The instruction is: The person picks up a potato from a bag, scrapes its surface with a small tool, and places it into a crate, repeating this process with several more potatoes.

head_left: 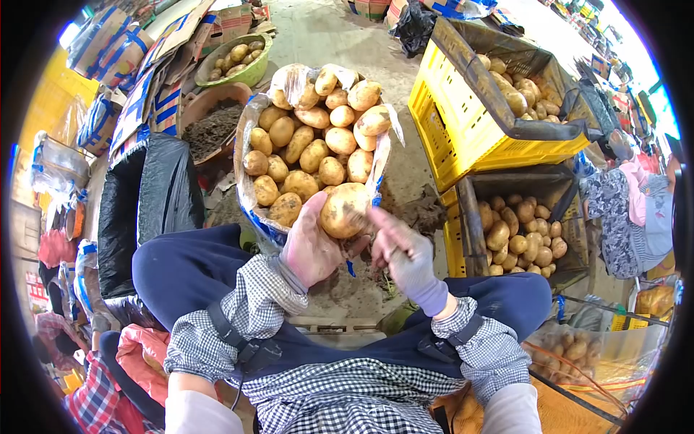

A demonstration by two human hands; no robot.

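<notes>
A bare left grip (311, 249) is closed around a large, soil-dusted potato (345, 211), cradling it from below and from the left, above the seated person's dark-trousered knees. The right grip (403, 249), in a pale lilac glove, has its fingers (382, 220) bent against the potato's right side. Whether it truly clasps the potato cannot be told. Just beyond both grips stands an open plastic sack (248, 116) heaped with potatoes, its near rim almost under the held one. Beyond and to the right of the right grip, a yellow crate (463, 123) sits tilted and part-filled with potatoes. A darker crate (468, 217) of potatoes stands beneath it, level with the right grip. Left of the left grip lies a black bag (152, 195). Farther beyond that are a brown basin (189, 108) of dark soil and a green basin (253, 72) of potatoes on the concrete floor (325, 36). Another person's patterned sleeve (614, 210) shows at the far right.
</notes>
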